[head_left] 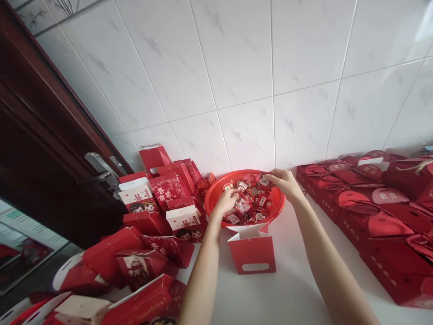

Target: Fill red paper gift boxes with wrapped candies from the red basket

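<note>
A round red plastic basket [278, 208] holds many small wrapped candies [252, 192], mostly red with white print. My left hand [226, 203] reaches over its near left side, fingers curled and pinched at a shiny wrapped candy [242, 205]. At the far right rim, my right hand [286, 184] pinches a red wrapped candy [264, 181] with a pale round print. Just in front of the basket an open-topped red paper box [252, 253] stands upright, with a white-edged slot low on its near face. Its inside is mostly hidden.
Open red and white gift boxes [169, 189] crowd the table's left side, some tilted or lying. Rows of closed red boxes [352, 198] with ribbons fill the right. A tiled wall [243, 90] rises behind, and a dark door [57, 113] with a metal handle stands left.
</note>
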